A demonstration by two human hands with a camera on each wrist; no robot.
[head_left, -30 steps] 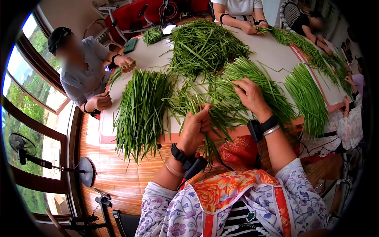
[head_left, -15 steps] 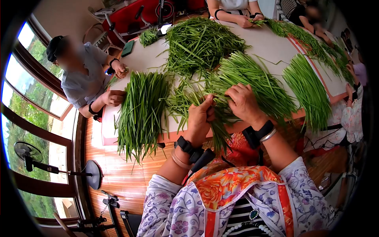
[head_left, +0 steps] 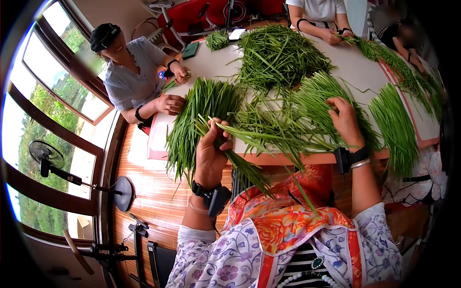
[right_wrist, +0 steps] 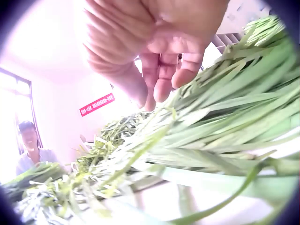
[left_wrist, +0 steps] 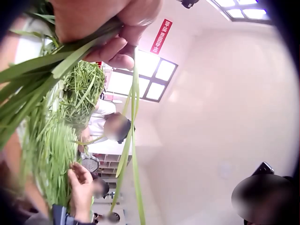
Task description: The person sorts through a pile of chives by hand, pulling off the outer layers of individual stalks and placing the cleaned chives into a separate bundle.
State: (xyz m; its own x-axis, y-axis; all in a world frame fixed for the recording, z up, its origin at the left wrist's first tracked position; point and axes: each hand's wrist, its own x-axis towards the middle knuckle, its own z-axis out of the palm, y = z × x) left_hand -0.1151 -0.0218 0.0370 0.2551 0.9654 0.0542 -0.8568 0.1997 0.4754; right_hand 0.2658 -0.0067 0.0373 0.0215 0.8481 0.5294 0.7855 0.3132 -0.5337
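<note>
My left hand (head_left: 211, 156) grips a small bunch of garlic chives (head_left: 247, 173), its dark leaf ends hanging past the table's front edge. Several pale strands run rightward from the fingers over the loose chives. In the left wrist view, a few thin strands (left_wrist: 135, 150) dangle below the left fingers. My right hand (head_left: 346, 122) hovers by the right-hand pile of chives (head_left: 317, 93), thumb apart from loosely bent fingers. Nothing lies between them in the right wrist view, where the hand (right_wrist: 159, 51) is just above the leaves. A tidy stack (head_left: 204, 105) lies beyond the left hand.
A large tangled heap of chives (head_left: 283, 57) fills the far middle of the table (head_left: 353, 62). Another neat stack (head_left: 394, 125) overhangs the right front edge. One person (head_left: 137, 77) sits at the left, another (head_left: 319, 19) across. A fan (head_left: 48, 158) stands left on the floor.
My hands were close together over the loose chives; they have parted. The left moved left with its bunch, the right moved right to the pile. The head view has turned slightly left.
</note>
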